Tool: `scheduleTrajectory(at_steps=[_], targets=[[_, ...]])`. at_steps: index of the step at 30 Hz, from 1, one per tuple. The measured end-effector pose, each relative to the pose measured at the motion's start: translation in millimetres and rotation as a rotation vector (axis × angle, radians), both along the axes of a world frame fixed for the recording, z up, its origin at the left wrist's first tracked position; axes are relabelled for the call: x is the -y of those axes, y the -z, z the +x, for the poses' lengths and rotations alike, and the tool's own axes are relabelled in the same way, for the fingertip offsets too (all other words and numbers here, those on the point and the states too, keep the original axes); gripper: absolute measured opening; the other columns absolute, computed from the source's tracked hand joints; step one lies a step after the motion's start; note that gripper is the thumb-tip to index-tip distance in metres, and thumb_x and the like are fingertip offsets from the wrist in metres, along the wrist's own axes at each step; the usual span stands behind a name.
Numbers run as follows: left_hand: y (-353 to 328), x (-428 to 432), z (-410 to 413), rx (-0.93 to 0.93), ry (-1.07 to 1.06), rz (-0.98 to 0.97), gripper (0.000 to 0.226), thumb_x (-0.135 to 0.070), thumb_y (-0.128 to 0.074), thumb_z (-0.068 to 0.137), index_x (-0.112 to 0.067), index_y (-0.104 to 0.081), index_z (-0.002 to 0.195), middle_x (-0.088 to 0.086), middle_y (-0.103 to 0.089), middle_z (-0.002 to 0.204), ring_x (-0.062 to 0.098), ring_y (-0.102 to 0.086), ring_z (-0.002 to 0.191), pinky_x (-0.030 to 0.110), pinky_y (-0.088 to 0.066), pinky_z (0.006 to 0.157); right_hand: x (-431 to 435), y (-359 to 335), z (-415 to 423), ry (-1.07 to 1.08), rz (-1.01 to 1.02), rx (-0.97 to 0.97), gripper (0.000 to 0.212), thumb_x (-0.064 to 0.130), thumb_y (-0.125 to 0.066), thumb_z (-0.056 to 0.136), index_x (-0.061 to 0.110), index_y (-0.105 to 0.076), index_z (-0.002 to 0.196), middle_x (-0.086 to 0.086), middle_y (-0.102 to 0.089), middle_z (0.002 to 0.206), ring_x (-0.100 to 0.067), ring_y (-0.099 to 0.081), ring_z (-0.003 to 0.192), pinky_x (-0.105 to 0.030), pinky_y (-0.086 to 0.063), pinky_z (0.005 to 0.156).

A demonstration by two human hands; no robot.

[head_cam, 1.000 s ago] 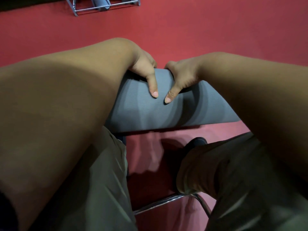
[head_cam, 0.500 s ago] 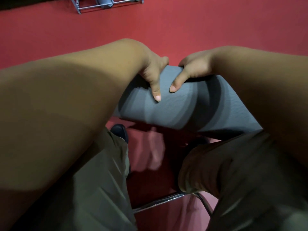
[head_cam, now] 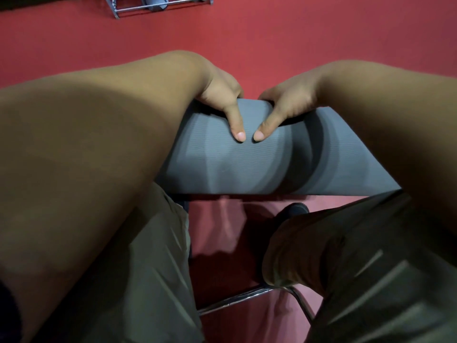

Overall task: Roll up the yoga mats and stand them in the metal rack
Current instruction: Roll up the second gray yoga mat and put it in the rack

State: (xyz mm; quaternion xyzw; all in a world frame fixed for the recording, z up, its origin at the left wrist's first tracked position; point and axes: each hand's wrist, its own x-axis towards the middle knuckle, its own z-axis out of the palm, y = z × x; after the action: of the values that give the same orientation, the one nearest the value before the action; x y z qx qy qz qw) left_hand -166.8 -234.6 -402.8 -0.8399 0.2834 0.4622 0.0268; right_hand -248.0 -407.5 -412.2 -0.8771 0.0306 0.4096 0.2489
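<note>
Grey yoga mat [head_cam: 247,167] rolled, held crosswise over the red floor [head_cam: 321,33], I see the left hand [head_cam: 222,100] and right hand [head_cam: 286,100] side by side gripping it, fingers curled over its far side, thumbs pressed on the near face, metal rack [head_cam: 158,6] well apart.

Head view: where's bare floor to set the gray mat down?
Widest bare patch: red floor between the metal rack and the left hand and right hand gripping the gray mat. Crowded under the mat: trouser legs, a shoe, a chrome tube.
</note>
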Motion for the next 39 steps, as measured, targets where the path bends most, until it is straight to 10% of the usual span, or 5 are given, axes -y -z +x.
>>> scheduleTrajectory(at_steps=[12, 19, 30, 39], targets=[[2.3, 4.7, -8.8, 0.023, 0.030, 0.012, 0.075, -0.057, -0.096, 0.064, -0.028, -0.065, 0.125, -0.002, -0.079, 0.109, 0.023, -0.079, 0.095, 0.046, -0.063, 0.093, -4.6, 10.5, -0.8, -0.036, -0.074, 0.065, 0.080, 0.061, -0.100, 0.052, 0.036, -0.066, 0.120, 0.011, -0.076, 0.109, -0.016, -0.074, 0.099, -0.041, -0.060, 0.096], [9.1, 17.4, -17.4, 0.188, 0.195, 0.044, 0.131, -0.079, -0.097, 0.032, -0.029, -0.042, 0.140, -0.005, -0.061, 0.123, 0.027, -0.064, 0.111, 0.051, -0.056, 0.101, 8.3, 16.4, -0.2, 0.080, 0.016, 0.004, 0.072, 0.057, -0.099, 0.055, 0.034, -0.073, 0.118, 0.007, -0.083, 0.103, -0.021, -0.081, 0.094, -0.046, -0.061, 0.098], [9.2, 7.9, -7.2, 0.111, 0.110, -0.005, 0.088, -0.067, -0.102, 0.037, -0.034, -0.066, 0.110, -0.007, -0.080, 0.097, 0.021, -0.078, 0.088, 0.047, -0.066, 0.085, -5.0, 9.5, 1.4, -0.037, -0.030, 0.005, 0.099, 0.072, -0.096, 0.048, 0.029, -0.065, 0.131, 0.007, -0.077, 0.116, -0.019, -0.075, 0.105, -0.044, -0.057, 0.104], [9.9, 2.3, -5.0, -0.130, -0.010, 0.080, 0.082, -0.052, -0.101, 0.057, -0.020, -0.071, 0.127, 0.006, -0.083, 0.105, 0.033, -0.081, 0.093, 0.055, -0.062, 0.096, -15.4, 6.5, 0.9, -0.180, -0.114, 0.102, 0.078, 0.064, -0.099, 0.053, 0.032, -0.065, 0.115, 0.011, -0.074, 0.107, -0.015, -0.071, 0.099, -0.036, -0.055, 0.088]])
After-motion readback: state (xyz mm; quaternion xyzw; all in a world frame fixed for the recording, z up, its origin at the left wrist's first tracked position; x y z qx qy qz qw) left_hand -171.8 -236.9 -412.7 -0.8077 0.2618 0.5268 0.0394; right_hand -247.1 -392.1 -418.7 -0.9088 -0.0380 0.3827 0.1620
